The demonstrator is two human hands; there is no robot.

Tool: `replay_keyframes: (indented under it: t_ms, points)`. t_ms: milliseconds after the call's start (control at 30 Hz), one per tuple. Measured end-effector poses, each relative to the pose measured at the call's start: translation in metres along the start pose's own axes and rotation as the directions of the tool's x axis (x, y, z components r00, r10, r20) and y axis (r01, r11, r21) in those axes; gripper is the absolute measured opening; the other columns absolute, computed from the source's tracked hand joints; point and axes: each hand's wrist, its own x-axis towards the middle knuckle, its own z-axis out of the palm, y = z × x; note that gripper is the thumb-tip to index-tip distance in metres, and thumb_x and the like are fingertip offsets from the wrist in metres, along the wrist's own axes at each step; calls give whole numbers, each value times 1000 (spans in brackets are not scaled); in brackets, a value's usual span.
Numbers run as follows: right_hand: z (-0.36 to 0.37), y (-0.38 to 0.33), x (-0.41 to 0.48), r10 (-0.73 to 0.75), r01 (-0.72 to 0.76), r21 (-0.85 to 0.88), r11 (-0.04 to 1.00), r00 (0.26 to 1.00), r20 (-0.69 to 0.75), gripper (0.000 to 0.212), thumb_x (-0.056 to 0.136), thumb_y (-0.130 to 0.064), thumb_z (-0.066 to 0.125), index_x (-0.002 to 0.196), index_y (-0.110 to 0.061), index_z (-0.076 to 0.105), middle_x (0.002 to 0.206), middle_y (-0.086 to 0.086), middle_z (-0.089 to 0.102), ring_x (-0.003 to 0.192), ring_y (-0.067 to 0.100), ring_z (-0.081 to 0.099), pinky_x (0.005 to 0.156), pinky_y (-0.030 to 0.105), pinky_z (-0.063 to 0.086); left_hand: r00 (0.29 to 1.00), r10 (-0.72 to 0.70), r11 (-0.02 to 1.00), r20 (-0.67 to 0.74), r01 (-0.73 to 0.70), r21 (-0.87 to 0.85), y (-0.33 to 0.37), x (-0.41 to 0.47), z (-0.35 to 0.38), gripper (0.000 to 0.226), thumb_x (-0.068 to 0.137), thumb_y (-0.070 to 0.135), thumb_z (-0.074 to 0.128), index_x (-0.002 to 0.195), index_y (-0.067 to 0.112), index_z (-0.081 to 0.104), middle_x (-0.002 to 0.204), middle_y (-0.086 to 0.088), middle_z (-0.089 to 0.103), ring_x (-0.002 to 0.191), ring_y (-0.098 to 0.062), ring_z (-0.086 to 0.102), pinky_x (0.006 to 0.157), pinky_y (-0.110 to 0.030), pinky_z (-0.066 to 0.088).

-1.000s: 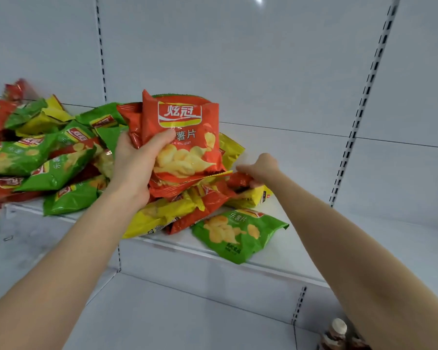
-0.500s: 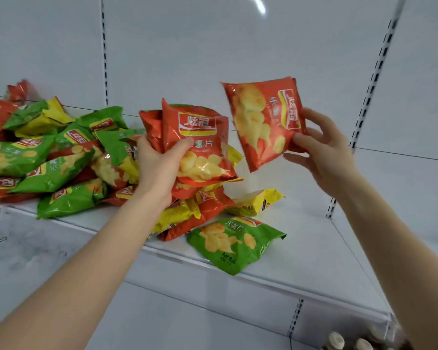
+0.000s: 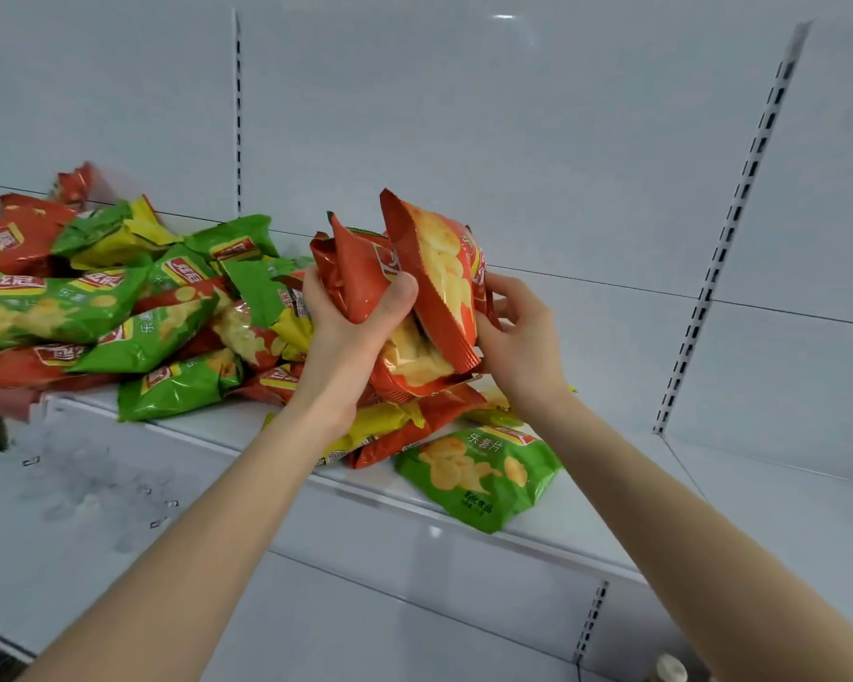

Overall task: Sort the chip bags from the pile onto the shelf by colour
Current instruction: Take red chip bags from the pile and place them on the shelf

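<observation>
Just right of the heaped pile of red, green and yellow foil chip bags [image 3: 119,307], clutching crinkled red bags [image 3: 353,278] in left hand [image 3: 346,347], pinching one more red bag [image 3: 439,287] with right hand [image 3: 523,342]. Could spill slippery foil from so full a grip.

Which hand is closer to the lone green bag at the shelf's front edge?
Right. The right hand is just above the green bag, holding a red bag. The left hand is further up and to the left, gripping other red bags.
</observation>
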Motion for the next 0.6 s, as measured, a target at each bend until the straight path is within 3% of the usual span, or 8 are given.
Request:
replay_keyframes:
  t_ms: [133, 200, 267, 333, 400, 500, 600]
  points:
    - [12, -5, -1, -91, 85, -124, 989, 995, -43, 33, 88, -2, 52, 119, -13, 60, 97, -7, 63, 87, 5, 54, 76, 9, 43, 999, 51, 994, -3, -51, 92, 3, -9, -2, 161, 16, 89, 66, 149, 36, -8, 154, 5, 26, 133, -12, 36, 104, -32, 33]
    - [15, -8, -2, -130, 122, -149, 981, 991, -42, 36, 88, 0, 51, 121, -12, 59, 100, -13, 57, 92, 1, 51, 76, 3, 39, 1000, 24, 997, -20, -22, 78, 4, -7, -4, 151, 30, 77, 77, 149, 36, -6, 151, 5, 32, 131, -13, 40, 106, -36, 36]
    - [15, -11, -4, -120, 118, -94, 989, 992, -22, 39, 88, 1, 49, 123, -14, 57, 98, -18, 56, 89, 2, 56, 80, 15, 49, 999, -27, 999, -28, 27, 16, 5, -2, -10, 139, 43, 56, 88, 148, 36, 0, 140, 7, 45, 124, -15, 49, 105, -46, 40]
    - [14, -15, -5, -27, 24, 47, 999, 998, 56, 40, 91, 1, 47, 127, -16, 53, 90, -16, 56, 74, 4, 63, 65, 29, 58, 996, -79, 997, -48, 78, -27, 8, 2, -17, 127, 49, 38, 88, 148, 32, 8, 122, 10, 54, 114, -18, 57, 98, -51, 45]
    - [11, -19, -5, 58, -77, 120, 990, 986, 159, 39, 94, -2, 47, 130, -18, 48, 94, -5, 58, 72, 7, 64, 54, 28, 58, 992, -94, 995, -85, 90, -53, 9, 6, -23, 107, 63, 24, 82, 146, 26, 15, 105, 13, 56, 100, -15, 61, 87, -47, 52]
    - [4, -20, -1, 104, -150, 163, 975, 960, 258, 36, 95, -11, 51, 127, -26, 46, 109, 3, 61, 83, 11, 66, 58, 24, 57, 988, -74, 997, -138, 69, -39, 10, 9, -31, 92, 74, 13, 77, 144, 27, 20, 100, 14, 55, 93, -11, 61, 66, -32, 52]
    - [-4, -13, 3, 166, -208, 182, 961, 961, 220, 30, 94, -25, 53, 123, -24, 46, 98, -3, 66, 87, 12, 67, 67, 28, 58, 984, -52, 998, -173, 43, -51, 11, 12, -38, 92, 73, 11, 78, 143, 27, 21, 107, 10, 57, 100, -14, 62, 69, -31, 53]
